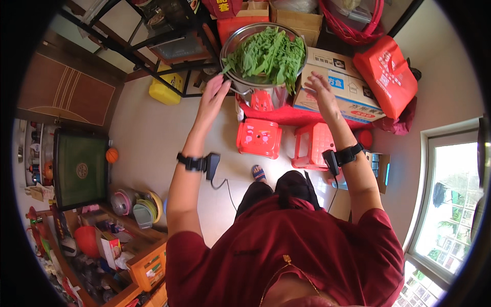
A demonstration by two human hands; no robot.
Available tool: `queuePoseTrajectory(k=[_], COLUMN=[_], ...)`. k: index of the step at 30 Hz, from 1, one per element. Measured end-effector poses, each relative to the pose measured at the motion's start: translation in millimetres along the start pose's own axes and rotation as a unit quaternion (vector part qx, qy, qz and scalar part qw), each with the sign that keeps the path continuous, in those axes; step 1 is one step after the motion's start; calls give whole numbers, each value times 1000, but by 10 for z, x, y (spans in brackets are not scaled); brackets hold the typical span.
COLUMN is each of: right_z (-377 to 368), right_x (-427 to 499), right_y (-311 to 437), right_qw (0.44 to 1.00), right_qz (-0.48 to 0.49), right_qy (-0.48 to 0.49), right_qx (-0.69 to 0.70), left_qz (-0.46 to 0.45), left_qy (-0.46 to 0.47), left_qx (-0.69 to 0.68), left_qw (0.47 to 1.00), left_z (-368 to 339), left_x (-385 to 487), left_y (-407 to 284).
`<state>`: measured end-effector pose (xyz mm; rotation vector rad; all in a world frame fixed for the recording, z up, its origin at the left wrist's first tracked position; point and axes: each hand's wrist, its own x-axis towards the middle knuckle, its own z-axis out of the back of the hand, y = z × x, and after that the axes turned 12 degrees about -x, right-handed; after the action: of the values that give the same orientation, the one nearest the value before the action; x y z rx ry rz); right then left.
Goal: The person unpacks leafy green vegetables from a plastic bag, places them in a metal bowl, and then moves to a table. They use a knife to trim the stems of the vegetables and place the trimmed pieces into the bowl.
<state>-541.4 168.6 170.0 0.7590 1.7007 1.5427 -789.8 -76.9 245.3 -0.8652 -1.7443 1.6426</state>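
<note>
A shiny metal pot (282,98) stands in front of me, with a heap of leafy greens (264,57) filling its wide top. Some leaves hang over the rim on the right. Beside the pot's left edge is my left hand (215,92), thumb and fingers apart and nothing held. Its fingertips are close to the rim and a wire-like side handle (241,92); I cannot tell whether they touch. To the right of the pot, my right hand (323,88) is raised over a printed cardboard box (345,86), fingers spread and empty.
Red plastic stools (259,138) stand below the red-covered surface (268,114). A red bag (387,78) leans at the right, near a pink basket (355,32). On the left are a black metal rack (153,71) and a yellow jug (167,89). Black straps with cables circle both forearms.
</note>
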Motion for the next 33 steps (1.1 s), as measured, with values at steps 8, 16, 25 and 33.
queuePoseTrajectory(k=[8,16,25,33], right_z=[-165,-388,-705,-1393], right_x=[1262,1218,1394,1358], right_y=[-29,-96,-47,238], right_qw=[994,992,955,938], right_qz=[-88,-90,-164,158], right_qy=[-53,-68,35,19], right_qx=[22,50,243,-308], left_qz=[52,220,296,314], left_qy=[-52,8,154,57], left_qx=[84,280,231,63], left_qw=[994,935,914,946], left_z=[-397,-621,-1035,-799], left_x=[2254,3187,2826,2445], left_y=[311,676,408,240])
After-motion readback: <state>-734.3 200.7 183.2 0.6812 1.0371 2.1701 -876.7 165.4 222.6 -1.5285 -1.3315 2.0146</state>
